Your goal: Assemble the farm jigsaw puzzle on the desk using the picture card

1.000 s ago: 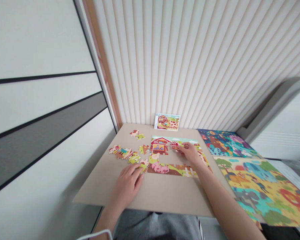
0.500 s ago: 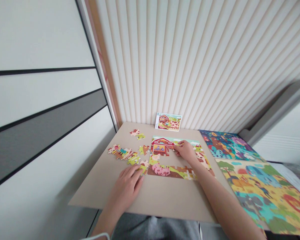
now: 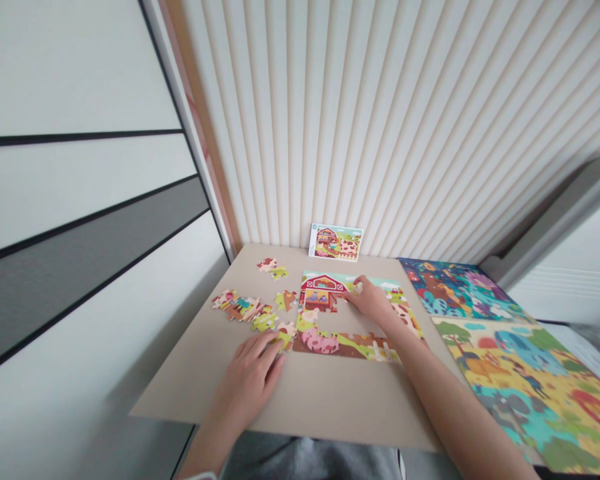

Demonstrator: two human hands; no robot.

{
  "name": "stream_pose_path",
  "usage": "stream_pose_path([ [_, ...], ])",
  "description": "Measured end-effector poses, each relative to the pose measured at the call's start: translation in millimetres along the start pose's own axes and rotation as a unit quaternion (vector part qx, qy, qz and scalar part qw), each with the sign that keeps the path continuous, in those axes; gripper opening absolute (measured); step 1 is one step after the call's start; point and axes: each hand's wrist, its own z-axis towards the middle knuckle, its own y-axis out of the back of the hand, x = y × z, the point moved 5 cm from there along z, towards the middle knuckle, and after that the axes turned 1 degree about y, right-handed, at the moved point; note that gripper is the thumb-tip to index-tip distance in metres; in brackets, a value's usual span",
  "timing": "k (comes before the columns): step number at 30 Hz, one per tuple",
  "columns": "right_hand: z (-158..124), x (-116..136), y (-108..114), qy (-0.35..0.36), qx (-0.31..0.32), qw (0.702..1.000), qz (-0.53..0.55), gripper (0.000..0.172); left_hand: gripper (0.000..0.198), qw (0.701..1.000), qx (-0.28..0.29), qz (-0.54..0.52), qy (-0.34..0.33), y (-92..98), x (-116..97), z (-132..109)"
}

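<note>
On the table, a farm jigsaw puzzle (image 3: 320, 341) is partly assembled, with a gap in its middle. My right hand (image 3: 373, 300) is over its upper part, thumb and forefinger pinched at a puzzle piece by the right edge of the red barn; the fingers mostly cover that piece. My left hand (image 3: 254, 367) lies palm down on the table, fingers stretched out. Its fingertips touch or nearly touch a loose green and pink piece (image 3: 286, 333) beside the puzzle's lower left corner. More loose pieces (image 3: 243, 307) lie grouped further left.
A picture card (image 3: 336, 242) of the same farm scene leans against the pleated blind (image 3: 300, 133) at the back. Two loose pieces (image 3: 273, 268) lie at the far left. To the right are a dark animal puzzle (image 3: 455, 290) and a yellow safari puzzle (image 3: 525, 380). A white panelled cabinet (image 3: 80, 300) borders the left side.
My right hand stays at the barn's right edge, its fingers shifted slightly. The left hand keeps its place, and the view has moved a little.
</note>
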Motion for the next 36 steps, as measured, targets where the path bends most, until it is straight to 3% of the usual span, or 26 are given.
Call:
stream_pose_path([
  [4,-13.0,13.2,2.9,0.069,0.004,0.996,-0.051,0.043,0.033,1.000,0.000,-0.003,0.002,0.8,-0.4,-0.2],
  [12,-24.7,24.6,9.7,0.093,0.021,0.993,-0.072,0.042,0.032,1.000,-0.008,-0.007,-0.001,0.6,-0.5,1.4],
  [18,-40.1,26.4,21.6,0.119,-0.023,0.992,0.036,0.042,0.033,0.999,-0.019,-0.027,0.009,0.8,0.5,0.0],
  [26,-100.7,51.7,8.2,0.233,-0.029,0.956,0.177,0.035,0.038,0.998,-0.039,-0.022,0.041,-1.2,7.2,-2.0],
  [33,-107.6,54.4,8.1,0.264,-0.015,0.942,0.205,0.031,0.035,0.999,-0.035,-0.001,0.031,-3.1,7.5,-3.1],
  [36,-112.2,57.1,9.3,0.282,-0.003,0.939,0.199,0.031,0.034,0.998,-0.059,0.019,0.023,2.6,4.4,-3.1],
])
